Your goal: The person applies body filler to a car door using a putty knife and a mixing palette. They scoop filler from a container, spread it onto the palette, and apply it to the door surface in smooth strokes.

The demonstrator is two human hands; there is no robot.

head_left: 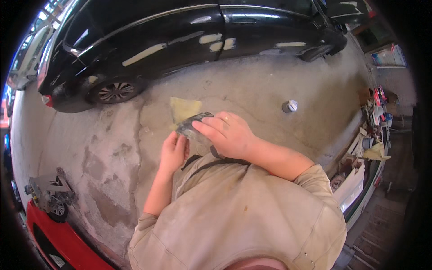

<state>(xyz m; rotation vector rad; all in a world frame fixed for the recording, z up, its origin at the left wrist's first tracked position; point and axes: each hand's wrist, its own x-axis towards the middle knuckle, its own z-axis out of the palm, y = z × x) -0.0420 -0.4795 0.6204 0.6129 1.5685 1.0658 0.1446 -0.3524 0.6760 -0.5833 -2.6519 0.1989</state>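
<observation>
My right hand [229, 135] is closed on a dark, mottled flat piece [189, 126], perhaps a sanding pad, held in front of my body. My left hand [175, 150] is just below its left end, fingers curled and pressed together; what they grip, if anything, I cannot make out. A pale yellow sheet [185, 105], like sandpaper, shows behind the dark piece; whether it is attached to it is unclear. Beyond my hands stands a black car [171, 27] with several long and short cream filler patches [144, 54] along its side.
A small can [289, 106] stands on the concrete floor [256, 90] right of the sheet. Along the right runs a cluttered ledge [373, 148] with containers and paper. At the lower left are a red car panel [67, 254] and a wheeled metal item [56, 200]. Another car [29, 58] is far left.
</observation>
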